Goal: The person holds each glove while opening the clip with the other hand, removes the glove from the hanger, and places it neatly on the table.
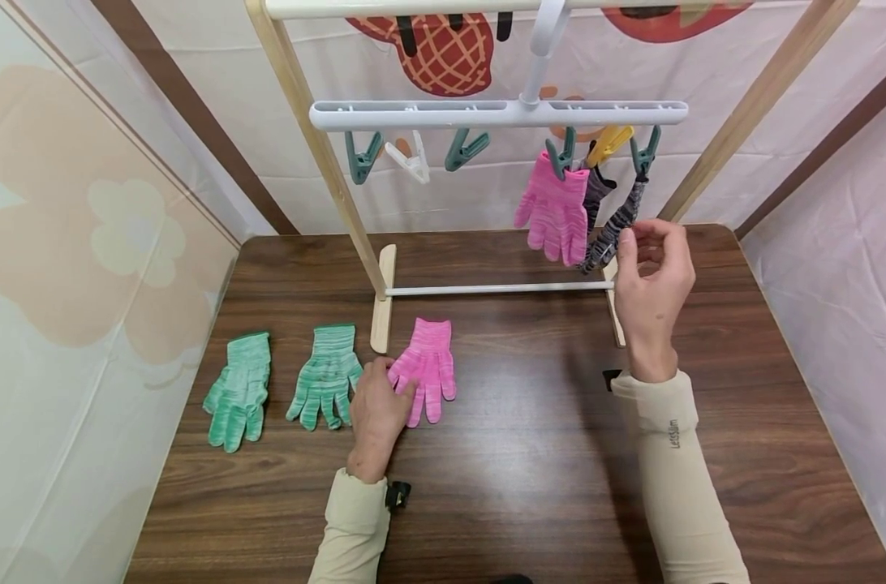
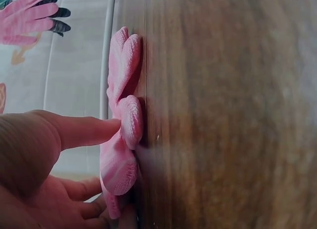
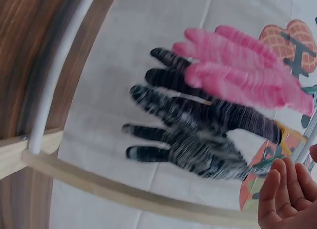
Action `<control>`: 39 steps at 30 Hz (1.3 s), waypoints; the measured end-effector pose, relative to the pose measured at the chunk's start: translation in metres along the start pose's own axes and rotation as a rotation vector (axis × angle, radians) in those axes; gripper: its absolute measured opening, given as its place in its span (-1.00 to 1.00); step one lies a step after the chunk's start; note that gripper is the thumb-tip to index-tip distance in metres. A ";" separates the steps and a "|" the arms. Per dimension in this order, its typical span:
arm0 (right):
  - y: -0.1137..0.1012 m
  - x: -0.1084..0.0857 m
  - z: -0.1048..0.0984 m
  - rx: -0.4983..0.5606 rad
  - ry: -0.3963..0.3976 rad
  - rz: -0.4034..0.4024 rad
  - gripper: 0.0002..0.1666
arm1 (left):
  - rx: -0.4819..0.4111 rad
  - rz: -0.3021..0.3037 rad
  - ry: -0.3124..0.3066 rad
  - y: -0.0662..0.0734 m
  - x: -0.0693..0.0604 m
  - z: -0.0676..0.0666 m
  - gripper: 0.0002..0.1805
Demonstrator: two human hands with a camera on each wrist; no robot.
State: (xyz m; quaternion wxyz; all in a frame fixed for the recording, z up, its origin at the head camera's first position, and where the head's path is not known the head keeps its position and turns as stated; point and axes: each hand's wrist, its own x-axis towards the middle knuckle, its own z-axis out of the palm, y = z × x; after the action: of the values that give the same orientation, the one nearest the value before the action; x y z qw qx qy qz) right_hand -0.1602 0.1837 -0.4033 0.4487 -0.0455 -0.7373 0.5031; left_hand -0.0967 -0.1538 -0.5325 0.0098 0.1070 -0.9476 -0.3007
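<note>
My left hand (image 1: pixel 380 414) is at the pink glove (image 1: pixel 430 369) lying flat on the table. In the left wrist view, the thumb (image 2: pixel 89 130) reaches straight onto this glove's fingers, while the other fingers lie loosely bent at its near edge. My right hand (image 1: pixel 656 276) is raised beside a hanging black-and-grey glove (image 3: pixel 203 152). Its fingers are loosely bent, with nothing seen between them, and stand apart from that glove in the right wrist view. A second pink glove (image 1: pixel 556 209) and a darker glove (image 3: pixel 242 121) hang from clips beside it.
Two green gloves, one farther left (image 1: pixel 240 389) and one nearer (image 1: pixel 329 375), lie on the table (image 1: pixel 516 487). Above, a white hanger bar (image 1: pixel 443 114) with several clips is mounted on a wooden-legged rack (image 1: pixel 326 154). A white rod (image 1: pixel 497 289) joins the rack's feet.
</note>
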 end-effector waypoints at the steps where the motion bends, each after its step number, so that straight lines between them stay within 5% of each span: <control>1: -0.003 -0.001 0.002 0.003 -0.019 0.002 -0.70 | -0.002 -0.001 0.001 0.000 0.000 0.000 -0.47; 11: -0.030 0.000 0.017 0.020 -0.176 -0.003 -0.62 | -0.003 -0.007 0.000 -0.001 0.000 0.002 -0.47; 19: -0.011 0.008 0.034 0.004 -0.315 0.038 -0.50 | 0.006 0.003 -0.007 -0.001 -0.001 0.002 -0.47; 31: 0.008 0.009 0.051 0.076 -0.362 0.086 -0.60 | -0.002 0.070 0.036 0.005 0.002 0.002 -0.49; 39: 0.010 0.004 0.053 0.065 -0.363 0.084 -0.70 | -0.095 0.193 0.109 0.028 0.007 0.001 -0.58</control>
State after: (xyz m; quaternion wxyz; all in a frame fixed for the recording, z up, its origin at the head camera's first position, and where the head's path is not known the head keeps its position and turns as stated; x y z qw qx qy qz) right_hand -0.2041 0.1539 -0.4135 0.2878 0.0297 -0.7871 0.5448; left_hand -0.1093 -0.1329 -0.5178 0.0954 0.0310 -0.9362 -0.3368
